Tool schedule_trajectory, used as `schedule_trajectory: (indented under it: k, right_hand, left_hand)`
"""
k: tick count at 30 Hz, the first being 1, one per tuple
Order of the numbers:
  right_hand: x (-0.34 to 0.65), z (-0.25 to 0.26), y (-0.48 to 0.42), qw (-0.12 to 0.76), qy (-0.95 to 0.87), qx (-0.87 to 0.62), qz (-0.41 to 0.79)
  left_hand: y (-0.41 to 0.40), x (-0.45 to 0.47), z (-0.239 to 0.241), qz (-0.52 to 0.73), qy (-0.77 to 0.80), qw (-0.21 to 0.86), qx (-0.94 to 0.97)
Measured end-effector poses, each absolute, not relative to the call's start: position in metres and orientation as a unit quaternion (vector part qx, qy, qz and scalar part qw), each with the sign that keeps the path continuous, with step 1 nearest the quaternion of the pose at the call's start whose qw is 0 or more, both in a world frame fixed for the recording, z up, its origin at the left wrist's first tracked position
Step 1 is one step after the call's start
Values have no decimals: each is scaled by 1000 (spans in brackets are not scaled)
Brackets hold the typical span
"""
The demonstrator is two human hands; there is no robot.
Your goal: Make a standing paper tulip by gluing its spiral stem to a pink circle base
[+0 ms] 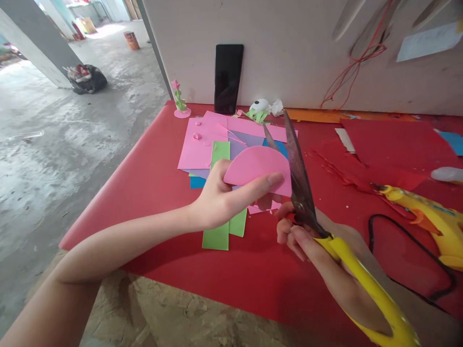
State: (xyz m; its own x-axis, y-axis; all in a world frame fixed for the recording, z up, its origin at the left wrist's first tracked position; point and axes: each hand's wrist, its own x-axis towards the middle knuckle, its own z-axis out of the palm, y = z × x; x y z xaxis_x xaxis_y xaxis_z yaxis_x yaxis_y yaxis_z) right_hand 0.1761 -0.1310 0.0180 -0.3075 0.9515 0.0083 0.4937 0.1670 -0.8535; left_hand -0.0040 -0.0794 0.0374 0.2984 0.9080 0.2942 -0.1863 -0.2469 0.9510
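Red table, pale panel behind: pink piece held at the scissors' parted blades

Concrete floor stretches beyond the table's left edge, and the panel rises along its far edge. Between that far edge and the near one, above the table's middle, the left hand pinches a rounded pink piece, thumb pressed across its face and fingers partly hidden behind. Its long axis runs left to right, roughly along the far edge, with the curved side toward the panel.

Just off its right end, on the side of the near edge, the right hand grips the scissors, fingers wrapped about the yellow handles. Their blades stand apart and point toward the far edge, leaning left, so they cross the piece's long axis steeply. One blade passes behind the piece, the other by its right end; whether either touches it, I cannot tell. The left hand is nearer the piece, being on it; the right reaches it only through the blades. Green strips lie below the left hand.
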Motion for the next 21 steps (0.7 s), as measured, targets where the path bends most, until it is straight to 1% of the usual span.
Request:
schedule_trajectory:
  k: [6,11,16,21]
  right_hand:
    - [176,20,-133,302,-696,-504,413]
    - [177,19,-136,306,-698,-510,399]
    - [177,20,-135,292,-708,-508,394]
    - [178,24,-134,315,-714,-498,378]
  left_hand:
    - [-80,-3,36,505,295,551,595]
    - [-81,-2,37,504,299,558,588]
    - [-81,-3,38,501,298,557,592]
    - [-80,-4,38,501,294,548,602]
